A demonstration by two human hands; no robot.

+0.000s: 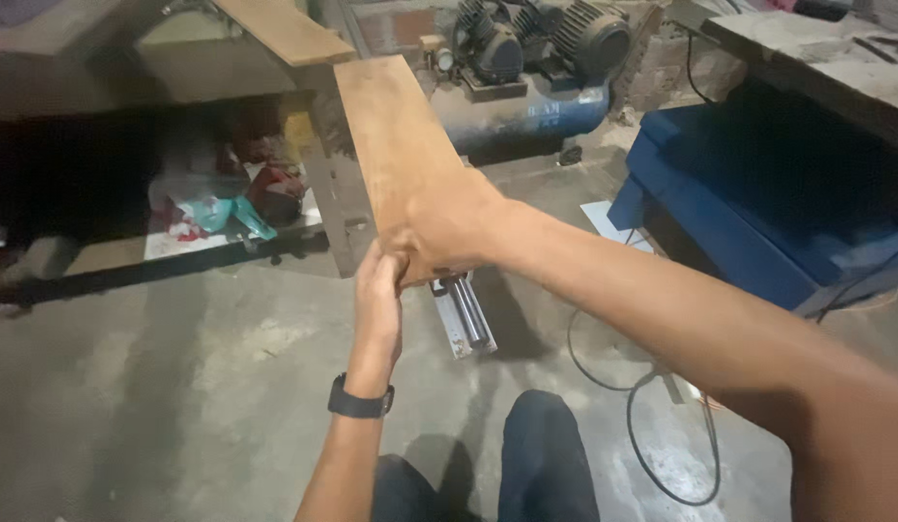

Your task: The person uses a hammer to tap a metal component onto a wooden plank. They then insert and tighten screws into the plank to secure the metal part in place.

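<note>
- Left hand (378, 295): fingers closed on near end of long flat brown wooden plank (396, 145).
- Right hand (449, 227): clamped over same end, from above.
- Plank held above grey concrete floor (178, 387).

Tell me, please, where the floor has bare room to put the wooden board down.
Both hands, left hand and right hand, grip the wooden board. Bare concrete floor lies left of the knees, below the dark workbench. It is crowded on the right: a black cable, a metal bar and the blue machine.
</note>
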